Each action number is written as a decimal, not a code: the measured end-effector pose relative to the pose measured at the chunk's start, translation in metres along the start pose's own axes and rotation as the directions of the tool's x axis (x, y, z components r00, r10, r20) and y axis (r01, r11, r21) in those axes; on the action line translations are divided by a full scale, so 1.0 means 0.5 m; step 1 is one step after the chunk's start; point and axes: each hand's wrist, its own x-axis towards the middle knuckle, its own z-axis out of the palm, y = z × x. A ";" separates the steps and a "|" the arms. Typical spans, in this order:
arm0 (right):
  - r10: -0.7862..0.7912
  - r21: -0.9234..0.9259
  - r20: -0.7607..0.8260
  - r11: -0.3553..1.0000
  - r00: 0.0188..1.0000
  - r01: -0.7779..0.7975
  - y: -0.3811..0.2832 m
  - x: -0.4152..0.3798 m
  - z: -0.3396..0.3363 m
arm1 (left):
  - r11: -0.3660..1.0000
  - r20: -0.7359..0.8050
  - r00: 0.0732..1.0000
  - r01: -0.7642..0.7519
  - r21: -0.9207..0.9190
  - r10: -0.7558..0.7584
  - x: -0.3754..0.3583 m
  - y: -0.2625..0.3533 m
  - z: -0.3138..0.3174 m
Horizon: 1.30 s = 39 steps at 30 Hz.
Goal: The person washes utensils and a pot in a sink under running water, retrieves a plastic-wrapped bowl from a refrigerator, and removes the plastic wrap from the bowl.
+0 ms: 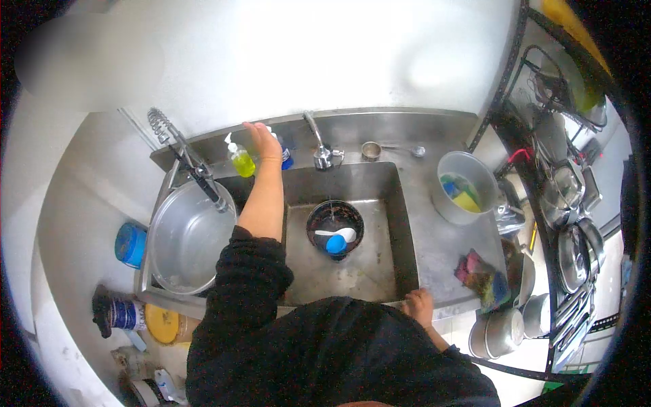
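My left hand [263, 141] is stretched to the back ledge of the sink, over a blue pump bottle [287, 157] that it partly hides. Beside it stands a pump bottle of yellow-green liquid [241, 161]. What the fingers touch is unclear. My right hand [419, 306] rests at the sink's front edge, its fingers curled on the rim and too small to read clearly. In the sink basin [376, 271], water runs from the faucet [323, 156] into a dark pot [315, 218] that holds a white spoon [348, 234] and a blue scoop [336, 244].
A large metal pot [193, 237] sits at the left under a spray hose [203, 178]. On the right counter are a tub with sponges [449, 210], a coloured cloth [483, 278], and a small cup [371, 150] beside a ladle [418, 152]. Shelves of pans [573, 258] stand far right.
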 end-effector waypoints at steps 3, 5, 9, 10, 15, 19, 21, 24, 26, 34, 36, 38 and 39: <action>0.007 -0.085 -0.047 0.996 0.999 -0.011 0.012 -0.018 0.044 | 0.997 0.065 0.998 0.018 0.073 -0.023 -0.007 0.001 0.011; 0.015 -0.124 -0.027 0.992 1.000 -0.018 0.017 -0.021 0.055 | 0.975 0.049 0.998 -0.036 0.220 0.026 0.001 -0.013 0.019; 0.030 -0.117 0.050 0.993 0.998 -0.024 0.021 -0.015 0.063 | 0.961 0.042 0.999 -0.014 0.276 0.003 -0.002 -0.004 0.027; 0.031 -0.117 0.067 0.993 0.997 -0.023 0.028 -0.019 0.065 | 0.978 0.050 0.998 0.018 0.209 -0.029 -0.004 0.001 0.029; -0.042 -0.097 0.098 0.994 0.994 0.052 0.081 -0.041 0.100 | 0.991 0.035 0.999 0.026 0.129 -0.030 -0.022 0.022 0.032; 0.036 -0.029 0.096 0.999 0.995 -0.034 0.056 -0.017 0.087 | 0.992 0.081 0.995 0.049 0.120 -0.059 -0.029 0.009 0.023; 0.081 0.008 0.033 0.997 0.996 -0.081 0.000 0.050 0.057 | 0.987 0.131 0.989 0.042 0.152 -0.062 -0.024 -0.007 0.015; 0.009 0.044 -0.109 0.999 0.994 -0.004 -0.053 0.166 0.047 | 0.961 0.241 0.961 0.067 0.269 -0.135 -0.001 -0.033 0.007; 0.068 0.221 -0.061 0.974 0.996 -0.053 -0.062 0.231 0.065 | 0.910 0.343 0.890 0.159 0.383 -0.300 0.000 0.000 -0.008; 0.218 0.538 0.230 0.783 0.948 -0.311 -0.134 0.469 0.061 | 0.892 0.259 0.853 0.428 0.148 -0.452 0.001 -0.021 0.025; 0.204 0.577 0.239 0.757 0.949 -0.308 -0.151 0.492 0.065 | 0.851 0.292 0.805 0.520 0.071 -0.516 -0.001 -0.014 0.036; 0.174 0.594 0.255 0.748 0.951 -0.296 -0.157 0.495 0.071 | 0.840 0.301 0.790 0.536 0.082 -0.534 -0.005 -0.009 0.048; 0.151 0.593 0.265 0.753 0.952 -0.285 -0.158 0.491 0.075 | 0.853 0.295 0.801 0.506 0.131 -0.520 -0.005 -0.009 0.056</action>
